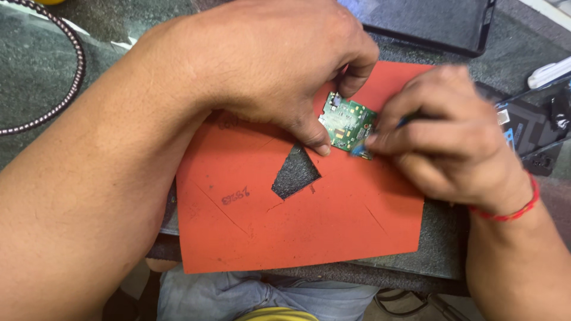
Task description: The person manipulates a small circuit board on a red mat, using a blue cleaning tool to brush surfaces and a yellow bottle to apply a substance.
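Note:
A small green circuit board [347, 123] lies on an orange-red mat [309, 220]. My left hand [267, 59] comes in from the left and pins the board between thumb and forefinger. My right hand [452, 139] sits at the board's right edge with its fingers closed around a thin dark tool with a blue tip [359, 151], which touches the board's lower right corner. Most of the tool is hidden inside the fist. A red thread band circles my right wrist.
The mat has a triangular hole [295, 174] cut near its middle and rests on a dark speckled worktop [440, 244]. A braided cable [68, 77] loops at the left. A dark flat device [434, 21] lies at the back, and black parts [535, 128] at the right.

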